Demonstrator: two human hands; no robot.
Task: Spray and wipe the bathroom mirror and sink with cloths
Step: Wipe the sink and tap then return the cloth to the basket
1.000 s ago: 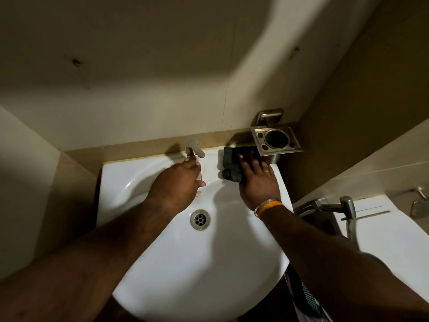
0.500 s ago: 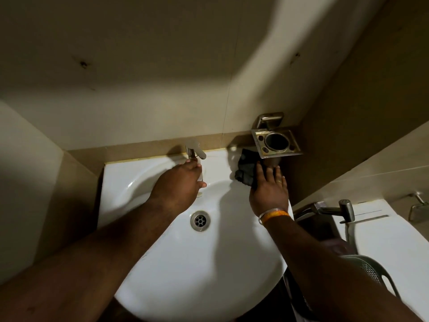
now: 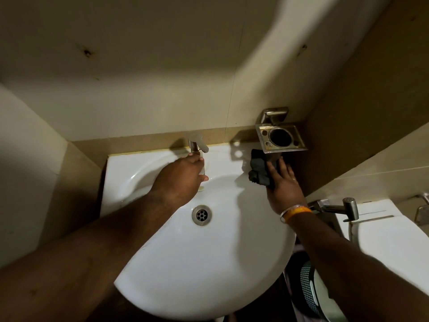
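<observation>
Cloth [image 3: 260, 169], dark and bunched, is being pressed by the flat-fingered right hand [image 3: 282, 184] onto the sink's [image 3: 185, 263] back right rim, beneath the metal holder [image 3: 279, 138]. Tap [image 3: 197, 145] is being gripped at the back edge by the left hand [image 3: 183, 177], its fingers hidden. No writing is being shown.

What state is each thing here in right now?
Left hand: at the tap's base, fingers hidden.
Right hand: fingers flat, pressing the cloth.
Cloth: dark, bunched, on the sink's back right rim.
Tap: no water seen running.
Sink: white, no standing water.
Drain: unplugged.
Holder: empty.
</observation>
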